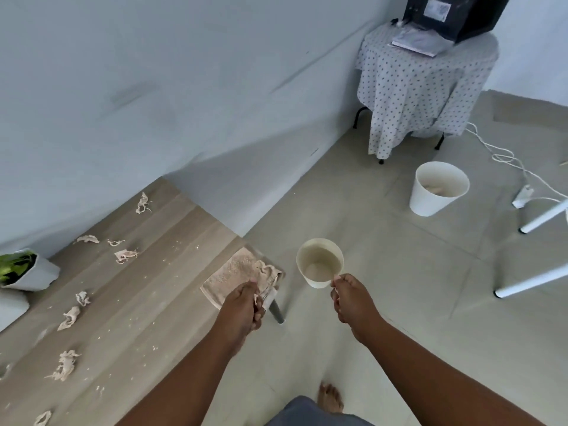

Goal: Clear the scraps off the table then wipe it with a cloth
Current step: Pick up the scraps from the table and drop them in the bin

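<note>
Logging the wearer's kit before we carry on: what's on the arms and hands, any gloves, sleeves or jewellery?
Nothing is worn on either. The left hand and right hand are bare, without gloves, and no rings or watch show. Both forearms are uncovered up to the frame edge, with no sleeve in view.

Brightness: the room is evenly and softly lit, with no dim areas.
Shadows: a broad grey shadow is cast on the wall (246,167) beyond the far end of the table (159,272).
Glare: none is seen.
Distortion: straight lines are bent toward the frame edges by the wide lens.
Sharpness: slight softness is noted throughout; the crumbs are poorly resolved.
</note>
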A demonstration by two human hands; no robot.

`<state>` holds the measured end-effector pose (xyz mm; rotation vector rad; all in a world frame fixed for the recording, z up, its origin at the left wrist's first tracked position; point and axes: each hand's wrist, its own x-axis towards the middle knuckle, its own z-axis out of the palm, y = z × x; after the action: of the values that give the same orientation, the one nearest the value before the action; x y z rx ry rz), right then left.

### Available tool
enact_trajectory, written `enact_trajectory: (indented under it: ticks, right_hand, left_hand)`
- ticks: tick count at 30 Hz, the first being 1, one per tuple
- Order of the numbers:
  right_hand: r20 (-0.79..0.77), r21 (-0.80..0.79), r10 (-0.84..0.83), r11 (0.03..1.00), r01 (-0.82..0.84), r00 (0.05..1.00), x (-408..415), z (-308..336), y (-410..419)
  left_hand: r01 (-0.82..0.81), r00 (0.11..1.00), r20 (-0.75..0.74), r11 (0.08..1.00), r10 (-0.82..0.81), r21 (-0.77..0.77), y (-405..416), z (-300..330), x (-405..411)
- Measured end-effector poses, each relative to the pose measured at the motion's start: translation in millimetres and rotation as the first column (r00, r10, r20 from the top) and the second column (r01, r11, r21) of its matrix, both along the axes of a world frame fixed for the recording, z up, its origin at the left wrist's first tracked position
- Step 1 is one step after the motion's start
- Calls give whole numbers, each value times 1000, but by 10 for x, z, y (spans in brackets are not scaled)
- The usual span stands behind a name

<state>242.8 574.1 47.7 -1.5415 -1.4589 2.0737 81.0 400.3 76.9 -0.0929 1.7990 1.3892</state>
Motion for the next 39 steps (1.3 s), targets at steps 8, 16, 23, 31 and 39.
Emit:
enact_trajectory:
  ticks: [8,16,23,31,39]
  right_hand:
    - [41,-22,-57,998,58,998,217,-60,495]
    - [69,-17,-111,994,112,991,206,-48,967]
    - [113,-1,-162,987,163,980,4,102,1650]
    - [166,-1,-197,980,200,966,-511,-75,2125]
    - [185,-88,-58,993,76,981,-1022,-346,2428]
  left_hand:
    - [105,994,-36,994,-104,15,571,-153,83]
    - [184,982,40,983,-184,-2,1344,-354,-60]
    - [236,965,107,971,-240,48,2132,-426,-417]
    - [297,942,162,955,-295,8,2622,-669,-832]
    - [140,972,191,990,-135,-12,2693,-897,-1191]
